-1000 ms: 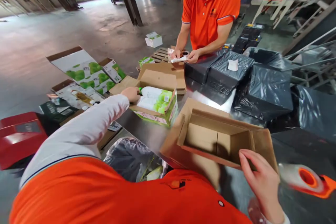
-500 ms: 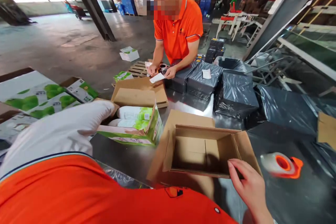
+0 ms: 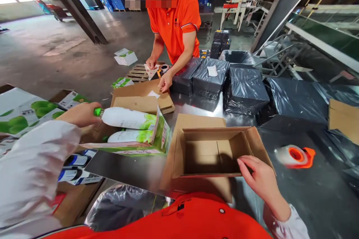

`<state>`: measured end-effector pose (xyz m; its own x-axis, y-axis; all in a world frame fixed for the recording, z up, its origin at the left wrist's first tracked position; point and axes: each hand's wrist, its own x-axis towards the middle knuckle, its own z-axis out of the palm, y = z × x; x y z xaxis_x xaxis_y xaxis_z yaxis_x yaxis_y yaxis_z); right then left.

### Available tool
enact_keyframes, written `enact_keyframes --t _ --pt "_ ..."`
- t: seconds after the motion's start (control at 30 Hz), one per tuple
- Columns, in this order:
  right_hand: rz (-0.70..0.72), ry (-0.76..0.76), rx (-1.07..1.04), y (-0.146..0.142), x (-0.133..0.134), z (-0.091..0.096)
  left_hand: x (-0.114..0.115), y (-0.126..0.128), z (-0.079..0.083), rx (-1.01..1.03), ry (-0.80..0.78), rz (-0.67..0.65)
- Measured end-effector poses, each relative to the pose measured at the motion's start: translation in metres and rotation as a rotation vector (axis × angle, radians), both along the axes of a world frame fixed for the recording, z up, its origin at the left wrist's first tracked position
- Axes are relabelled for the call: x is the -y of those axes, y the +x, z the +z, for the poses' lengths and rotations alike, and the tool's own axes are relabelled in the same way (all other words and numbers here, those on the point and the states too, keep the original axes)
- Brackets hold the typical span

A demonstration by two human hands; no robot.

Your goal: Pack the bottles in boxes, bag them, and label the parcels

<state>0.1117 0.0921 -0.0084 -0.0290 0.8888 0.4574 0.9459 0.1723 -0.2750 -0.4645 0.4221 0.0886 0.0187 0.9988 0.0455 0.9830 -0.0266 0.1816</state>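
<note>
- Head view, at a dark, smooth metal table [image 3: 297, 190]: judging by the grip, busy taking goods out of one carton, with another open alongside.
- Under the right hand [image 3: 256, 175]: an open brown cardboard carton [image 3: 202, 153], flaps spread outward; thumb and forefinger close together at its near right corner, cannot tell whether pinching or merely resting.
- Just left of that: an open green-and-white printed cardboard carton [image 3: 164, 136].
- In the left hand [image 3: 84, 114]: a long white bottle with a green-printed base [image 3: 126, 118], neck leftward, base inside the printed carton; fingers clamped at its bright green cap [image 3: 98, 111].
- Calling next, as judged, for a firm hold and a lift clear of the printed carton's walls.
- In the way: the printed carton's right wall, plus a matching white bottle [image 3: 130, 137] close beside.
- Around: a row of black plastic-wrapped, box-shaped parcels [image 3: 245, 89]; a co-worker in an orange shirt [image 3: 174, 26], hands near flattened brown cardboard [image 3: 165, 102]; a clear tape roll in an orange dispenser [image 3: 294, 157], apart to the right; a small white paper slip [image 3: 153, 94] on the cardboard.
</note>
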Motion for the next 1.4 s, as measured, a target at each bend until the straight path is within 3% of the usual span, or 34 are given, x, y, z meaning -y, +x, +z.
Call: enact_keyframes --t 0.07,0.17,0.27,0.37,0.47,0.53,0.7,0.8,0.9,1.2,1.4 --pt "-0.011 -0.001 -0.004 0.0 -0.002 -0.001 0.009 0.016 0.013 -0.045 -0.076 -0.022" --pt "-0.017 -0.001 -0.007 -0.001 -0.003 -0.002 0.03 0.067 0.022 0.037 -0.106 -0.185" --pt "-0.013 -0.009 -0.006 -0.001 0.0 -0.002 0.041 0.12 0.018 0.113 -0.006 -0.291" --pt "-0.031 -0.005 0.005 -0.003 0.008 -0.003 0.034 0.144 0.002 0.275 0.103 -0.177" --pt "-0.057 0.019 0.001 -0.004 0.016 -0.005 0.021 0.141 -0.019 0.762 0.071 -0.107" --pt "-0.069 0.028 -0.009 -0.004 0.018 -0.006 0.018 0.133 -0.032 0.979 -0.002 -0.097" --pt "-0.069 0.01 -0.035 -0.004 0.013 -0.007 0.041 0.123 -0.063 0.958 -0.004 -0.098" --pt "-0.072 0.017 -0.042 -0.006 0.008 -0.007 0.061 0.132 -0.083 1.015 -0.083 -0.007" --pt "-0.07 0.023 -0.03 -0.007 0.006 -0.007 0.066 0.144 -0.098 1.001 -0.086 0.096" --pt "-0.056 -0.054 -0.027 -0.005 0.011 -0.002 0.056 0.142 -0.115 1.036 0.177 0.15" --pt "-0.024 0.0 0.037 -0.001 0.007 -0.006 0.065 0.158 -0.097 1.308 0.255 0.156"
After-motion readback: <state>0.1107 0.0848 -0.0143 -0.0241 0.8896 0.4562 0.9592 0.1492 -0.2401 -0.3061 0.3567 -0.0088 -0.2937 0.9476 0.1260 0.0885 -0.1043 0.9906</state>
